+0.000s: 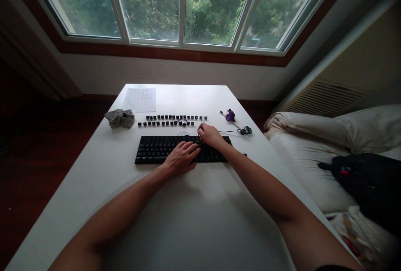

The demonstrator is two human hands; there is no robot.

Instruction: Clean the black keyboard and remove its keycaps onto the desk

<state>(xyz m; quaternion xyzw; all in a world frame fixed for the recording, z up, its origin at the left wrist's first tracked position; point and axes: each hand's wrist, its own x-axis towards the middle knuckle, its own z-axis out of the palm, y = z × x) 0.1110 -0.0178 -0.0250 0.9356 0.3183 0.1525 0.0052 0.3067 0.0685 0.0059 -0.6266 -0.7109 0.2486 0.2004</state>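
Observation:
A black keyboard (153,149) lies across the middle of the white table (200,221). My left hand (181,158) rests flat on its middle, fingers stretched out over the keys. My right hand (209,134) is curled at the keyboard's upper edge, pinching a thin tool that I cannot make out. Behind the keyboard, two rows of loose black keycaps (172,120) lie on the table.
A crumpled grey cloth (120,118) and a sheet of paper (140,99) lie at the back left. A purple tool (230,115) and a coiled black cable (244,130) lie at the back right. A bed with pillows and a black bag (369,183) stands to the right.

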